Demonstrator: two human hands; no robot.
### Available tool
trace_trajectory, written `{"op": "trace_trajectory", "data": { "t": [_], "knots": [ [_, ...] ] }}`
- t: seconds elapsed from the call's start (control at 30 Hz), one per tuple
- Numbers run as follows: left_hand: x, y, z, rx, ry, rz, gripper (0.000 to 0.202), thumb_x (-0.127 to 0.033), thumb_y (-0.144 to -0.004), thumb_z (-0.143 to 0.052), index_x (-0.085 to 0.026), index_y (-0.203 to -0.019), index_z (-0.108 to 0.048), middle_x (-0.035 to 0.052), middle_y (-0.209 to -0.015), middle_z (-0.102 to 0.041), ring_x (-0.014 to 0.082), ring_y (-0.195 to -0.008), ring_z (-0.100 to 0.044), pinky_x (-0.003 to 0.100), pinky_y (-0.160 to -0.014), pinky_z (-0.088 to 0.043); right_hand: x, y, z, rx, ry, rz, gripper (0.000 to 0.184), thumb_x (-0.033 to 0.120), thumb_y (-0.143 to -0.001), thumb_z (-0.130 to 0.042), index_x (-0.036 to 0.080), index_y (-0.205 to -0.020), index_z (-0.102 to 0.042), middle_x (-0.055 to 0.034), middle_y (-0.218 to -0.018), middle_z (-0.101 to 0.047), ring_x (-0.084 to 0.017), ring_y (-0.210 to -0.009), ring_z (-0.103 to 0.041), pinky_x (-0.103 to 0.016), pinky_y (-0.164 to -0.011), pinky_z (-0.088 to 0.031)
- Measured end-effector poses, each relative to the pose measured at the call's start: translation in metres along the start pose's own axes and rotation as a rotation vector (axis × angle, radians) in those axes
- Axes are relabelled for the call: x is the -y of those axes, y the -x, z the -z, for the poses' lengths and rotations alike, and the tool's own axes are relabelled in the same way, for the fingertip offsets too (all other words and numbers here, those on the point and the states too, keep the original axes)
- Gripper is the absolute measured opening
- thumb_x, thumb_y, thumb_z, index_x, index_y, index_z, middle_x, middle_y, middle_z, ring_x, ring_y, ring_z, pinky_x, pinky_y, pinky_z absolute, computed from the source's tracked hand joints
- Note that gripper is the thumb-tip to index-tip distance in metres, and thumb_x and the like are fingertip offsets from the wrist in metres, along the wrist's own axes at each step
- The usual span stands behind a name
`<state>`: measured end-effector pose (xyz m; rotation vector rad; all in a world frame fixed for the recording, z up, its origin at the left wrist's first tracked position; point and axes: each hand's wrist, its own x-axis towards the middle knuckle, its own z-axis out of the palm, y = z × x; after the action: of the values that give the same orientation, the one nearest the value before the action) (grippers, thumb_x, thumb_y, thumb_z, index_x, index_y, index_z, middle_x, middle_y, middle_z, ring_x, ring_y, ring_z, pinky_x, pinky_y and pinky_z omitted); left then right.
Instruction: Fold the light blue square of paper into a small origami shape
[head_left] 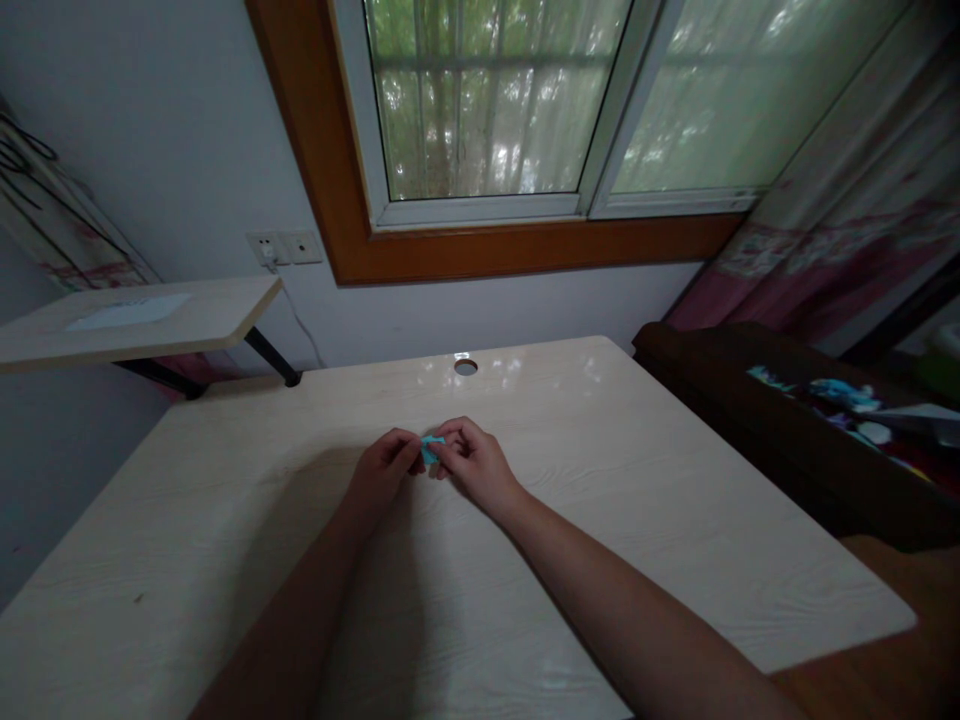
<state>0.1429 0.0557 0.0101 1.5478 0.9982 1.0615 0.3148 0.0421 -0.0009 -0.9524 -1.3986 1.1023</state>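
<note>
A small turquoise piece [430,451], thin and perhaps folded paper, is held between my two hands over the middle of the table. My left hand [386,465] pinches its left side between thumb and fingers. On the other side, my right hand [474,460] grips its right edge with thumb and forefinger, the other fingers curled. The fingertips cover part of the piece, so its full shape is hidden. Below lies the pale wood-grain table [637,500], with the shadow of my left arm across it.
A raised shelf [217,305] on black legs stands at the back left, a paper sheet on it. A round cable hole [466,367] sits near the table's back edge. To the right is a dark wooden piece of furniture [705,400] with several colourful items. A window [495,120] is ahead.
</note>
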Motion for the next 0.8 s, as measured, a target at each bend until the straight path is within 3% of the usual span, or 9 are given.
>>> {"op": "trace_trajectory", "data": {
  "t": [0.23, 0.57, 0.8],
  "knots": [
    [0.0087, 0.0001, 0.0009, 0.017, 0.020, 0.035, 0.026, -0.040, -0.079, -0.068, -0.017, -0.087, -0.061, 0.0002, -0.075, -0.064, 0.0136, -0.068, -0.060, 0.025, -0.066, -0.049, -0.0010, 0.0010, -0.0002, 0.027, 0.031, 0.002, 0.025, 0.042, -0.087, -0.061, 0.021, -0.100, -0.057, 0.0029, -0.067, -0.062, -0.013, -0.052, -0.064, -0.021, -0.048, -0.046],
    [0.0060, 0.0004, 0.0007, 0.025, -0.007, 0.016, 0.023, -0.040, -0.082, -0.064, -0.017, -0.084, -0.062, 0.0001, -0.073, -0.062, 0.0136, -0.068, -0.059, 0.024, -0.066, -0.047, 0.0025, 0.0019, 0.0002, 0.013, 0.088, 0.035, 0.026, 0.036, -0.088, -0.061, 0.025, -0.109, -0.051, 0.0062, -0.065, -0.058, -0.013, -0.050, -0.062, -0.022, -0.048, -0.046],
    [0.0087, -0.0003, 0.0009, 0.030, -0.013, 0.004, 0.022, -0.038, -0.084, -0.062, -0.016, -0.081, -0.061, -0.0007, -0.072, -0.060, 0.0125, -0.069, -0.055, 0.023, -0.065, -0.045, -0.0020, 0.0021, 0.0003, 0.030, 0.202, 0.075, 0.017, 0.037, -0.090, -0.058, 0.024, -0.100, -0.056, 0.0054, -0.061, -0.057, -0.012, -0.050, -0.061, -0.021, -0.049, -0.044]
  ]
}}
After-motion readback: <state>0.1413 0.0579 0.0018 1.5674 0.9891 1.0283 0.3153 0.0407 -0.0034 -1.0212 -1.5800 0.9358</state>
